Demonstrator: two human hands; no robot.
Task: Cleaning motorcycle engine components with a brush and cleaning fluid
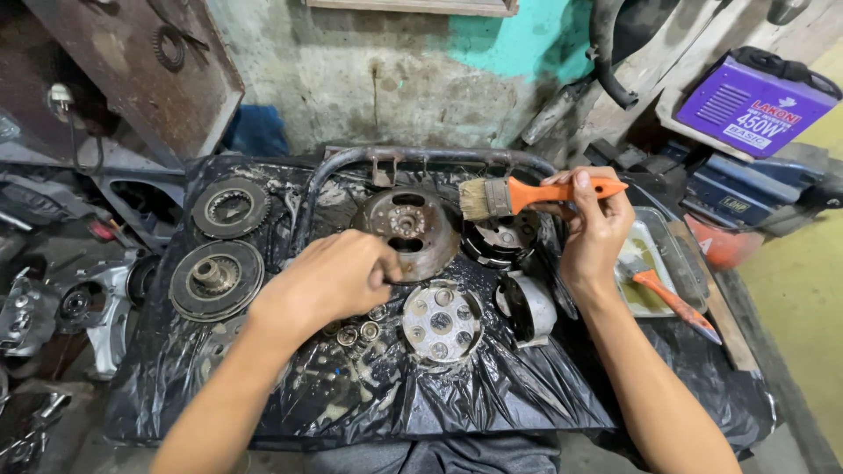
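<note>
Engine parts lie spread on a black plastic sheet that covers the tabletop, and most of them look greasy and wet. At the far left sit two round geared discs, the upper toothed disc and the lower clutch disc; both are dark with oil, so I judge that cleaning is not finished for them. Next, the left hand is curled, its fingertips pinching at the edge of the rusty round rotor; what exactly it pinches I cannot tell. Small rings lie just beside this hand. Below the rotor, a pale metal plate with round holes looks cleaner than the others, so some work seems done. Further right, the right hand grips the orange handle of a paintbrush, bristles pointing left, above a black ribbed part. At the right edge, a tray of yellowish liquid holds a second orange-handled tool.
</note>
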